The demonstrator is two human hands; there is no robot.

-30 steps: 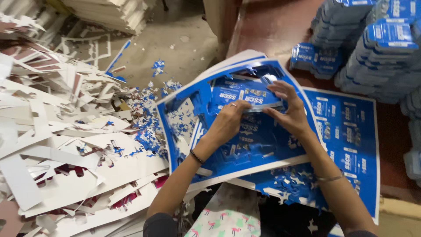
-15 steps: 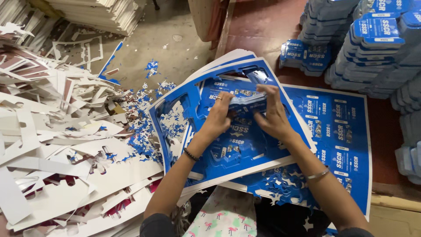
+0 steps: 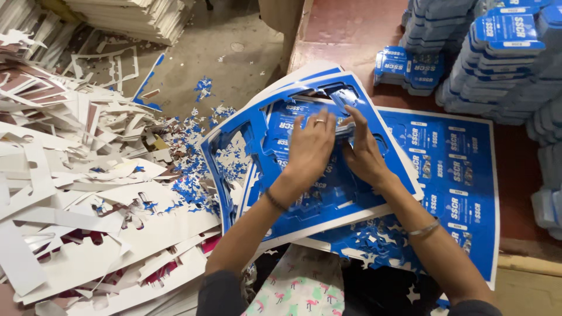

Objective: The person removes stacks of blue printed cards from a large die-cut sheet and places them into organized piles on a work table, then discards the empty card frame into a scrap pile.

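left hand (image 3: 310, 149) grip clamping on blue card piece (image 3: 345, 130) | right hand (image 3: 364, 153) grip clamping on same piece | both pressing over punched blue sheet (image 3: 328, 193) | scraps (image 3: 88, 193) lying beside

The big card sheet (image 3: 328, 175) is blue with white edges. Left of it, the scrap pile (image 3: 76, 193) is white with blue bits. Below it, pink flamingo cloth (image 3: 298, 287).
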